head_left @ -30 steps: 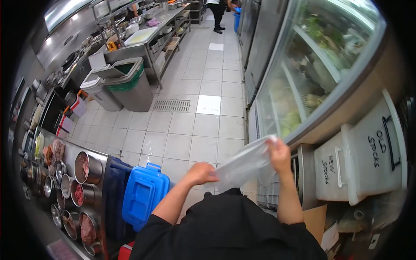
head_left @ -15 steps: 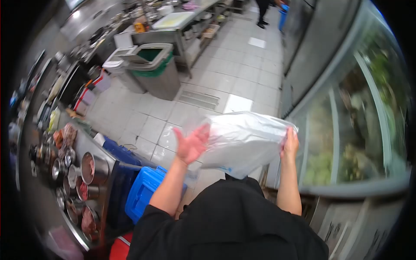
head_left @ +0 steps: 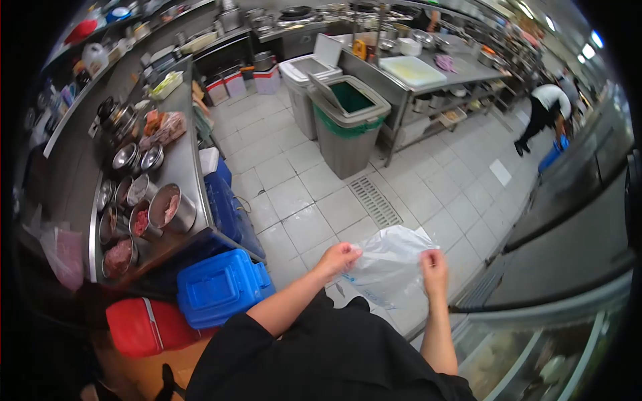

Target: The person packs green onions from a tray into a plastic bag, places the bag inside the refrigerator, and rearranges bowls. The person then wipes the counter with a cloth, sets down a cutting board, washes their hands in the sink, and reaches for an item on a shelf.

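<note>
A thin, whitish plastic bag is stretched between my two hands in front of my body, above the tiled floor. My left hand pinches its left edge with closed fingers. At the opposite side, my right hand is closed on the bag's edge. The bag is creased and partly see-through, with small blue print near its left side. I cannot tell whether its mouth is apart.
A steel counter with metal pots of raw meat stands at left. Below are a blue lidded box and a red cooler. Ahead stands a grey bin. A glass-fronted fridge is at right; a person bends farther off.
My view has swung left toward the counter. My left hand was spread open beside the bag; now its fingers are closed on the bag's edge. The right hand still holds the other side.
</note>
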Available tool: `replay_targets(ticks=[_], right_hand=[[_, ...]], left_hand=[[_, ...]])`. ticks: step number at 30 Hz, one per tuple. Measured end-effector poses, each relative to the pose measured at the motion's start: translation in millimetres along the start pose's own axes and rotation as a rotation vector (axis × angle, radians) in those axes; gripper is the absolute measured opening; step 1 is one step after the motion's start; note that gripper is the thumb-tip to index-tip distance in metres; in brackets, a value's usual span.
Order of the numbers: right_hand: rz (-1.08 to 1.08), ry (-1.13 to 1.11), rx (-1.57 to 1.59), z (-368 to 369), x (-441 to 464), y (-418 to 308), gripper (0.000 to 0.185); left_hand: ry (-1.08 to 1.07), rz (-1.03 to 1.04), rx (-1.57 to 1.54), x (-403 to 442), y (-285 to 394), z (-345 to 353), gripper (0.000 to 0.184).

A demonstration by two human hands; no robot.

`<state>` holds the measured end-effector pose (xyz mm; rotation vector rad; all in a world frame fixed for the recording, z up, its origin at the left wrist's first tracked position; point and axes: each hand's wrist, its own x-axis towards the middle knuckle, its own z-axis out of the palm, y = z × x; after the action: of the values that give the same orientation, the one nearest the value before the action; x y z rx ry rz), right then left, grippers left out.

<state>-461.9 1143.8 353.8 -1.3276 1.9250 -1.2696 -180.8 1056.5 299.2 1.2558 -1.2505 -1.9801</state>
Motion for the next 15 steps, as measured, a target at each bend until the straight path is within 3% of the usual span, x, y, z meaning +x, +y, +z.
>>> replay_targets(ticks=[2,4,7,9,11,12,13,14,15], right_hand=[[0.084,-0.439,-0.039,67.9,15.9,-15.5,0.027],[-0.197,-0.622,-0.207,127.5,26.5,-30.7,0.031],[-0.216,-0.681,-0.235,183.5,71.0,-44.0,0.032],[-0.189,-0.623,-0.241,200.4,113.5,-36.3,0.031],[-0.138,-0.445,-0.266,201.1,155.7,-20.9,0.029],[-0.122,-0.334,-0.293,196.1,177.4,-9.5,0.027],[-0.111,-0.317,-0.298,186.0,199.2,3.8,0.027],[-0.069,-0.272,-0.347,174.4,218.4,17.9,0.025],[-0.027,-0.229,-0.393,173.1,228.9,27.6,0.023]], left_hand=[[0.008,0.002,-0.174,14.6,9.4,-1.9,0.023],[-0.020,0.032,-0.211,31.6,20.2,-9.1,0.024],[-0.069,0.031,-0.209,70.7,35.3,-67.6,0.026],[-0.014,-0.099,-0.085,93.4,45.8,-123.1,0.025],[0.193,0.137,0.234,115.1,26.7,-195.5,0.027],[0.403,0.316,0.443,125.9,11.9,-245.3,0.020],[0.747,0.194,0.812,130.9,17.6,-285.9,0.016],[0.856,0.026,0.407,127.0,30.9,-335.6,0.012],[0.819,0.021,0.025,124.5,47.5,-349.6,0.012]])
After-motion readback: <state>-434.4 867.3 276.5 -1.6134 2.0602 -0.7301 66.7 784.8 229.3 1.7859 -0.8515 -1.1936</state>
